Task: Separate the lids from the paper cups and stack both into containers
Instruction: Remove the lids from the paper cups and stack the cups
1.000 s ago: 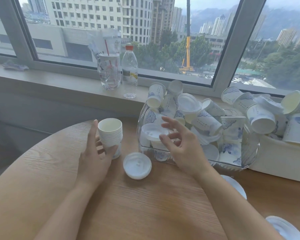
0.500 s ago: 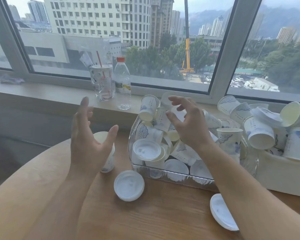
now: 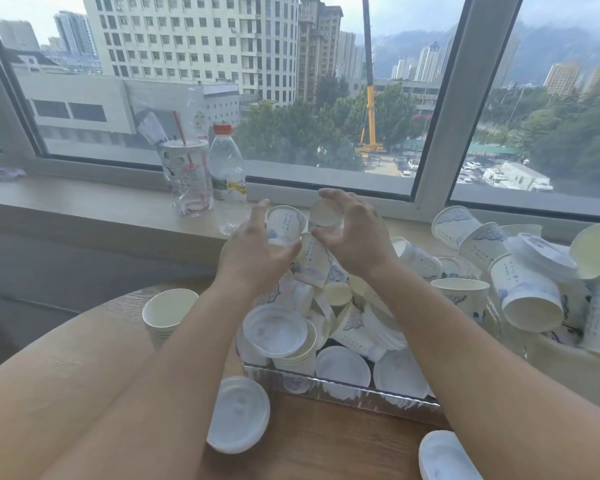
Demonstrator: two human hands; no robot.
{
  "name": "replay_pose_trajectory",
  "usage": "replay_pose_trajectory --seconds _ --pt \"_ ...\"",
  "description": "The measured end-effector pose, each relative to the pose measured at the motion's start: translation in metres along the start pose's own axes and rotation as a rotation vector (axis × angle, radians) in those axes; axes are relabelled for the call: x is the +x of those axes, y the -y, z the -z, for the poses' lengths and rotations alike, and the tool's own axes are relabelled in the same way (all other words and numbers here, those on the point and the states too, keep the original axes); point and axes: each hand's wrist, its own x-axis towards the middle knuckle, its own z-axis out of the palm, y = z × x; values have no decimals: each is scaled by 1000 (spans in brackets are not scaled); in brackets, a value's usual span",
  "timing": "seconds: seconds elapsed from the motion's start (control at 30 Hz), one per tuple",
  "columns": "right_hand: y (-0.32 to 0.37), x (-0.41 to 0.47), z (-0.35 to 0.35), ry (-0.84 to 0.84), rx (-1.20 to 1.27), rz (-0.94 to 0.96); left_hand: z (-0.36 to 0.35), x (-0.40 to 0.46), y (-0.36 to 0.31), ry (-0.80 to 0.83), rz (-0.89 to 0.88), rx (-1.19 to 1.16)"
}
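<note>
A clear bin (image 3: 347, 398) on the round wooden table holds a heap of blue-patterned paper cups, some with white lids. My left hand (image 3: 257, 252) reaches over the heap, with finger and thumb curled round a paper cup (image 3: 284, 223) at the top. My right hand (image 3: 359, 233) is beside it, fingers above and thumb below the round end of a second cup (image 3: 324, 214). A stack of bare cups (image 3: 168, 315) stands at the left. A stack of lids (image 3: 239, 414) lies in front of the bin, and another lid stack (image 3: 444, 457) lies at the lower right.
A white tub (image 3: 568, 370) at the right overflows with more cups. On the windowsill stand a water bottle (image 3: 227, 168) and a bagged plastic cup with a red straw (image 3: 187, 174). The window frame rises just behind the heap.
Both hands moved forward from the table to the top of the cup heap. They were open with spread fingers; now each curls round a cup. The view has tilted closer.
</note>
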Motion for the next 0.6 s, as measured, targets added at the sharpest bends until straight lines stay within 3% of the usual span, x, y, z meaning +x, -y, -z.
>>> replay_pose_trajectory --seconds 0.13,0.37,0.6 --pt "-3 -2 1 -34 42 27 3 -1 -1 -22 -28 -17" --pt "19 -34 40 -246 235 47 22 -39 -13 -195 -194 -303" --pt "37 -141 64 -353 567 -170 15 -152 -22 -244 -216 -488"
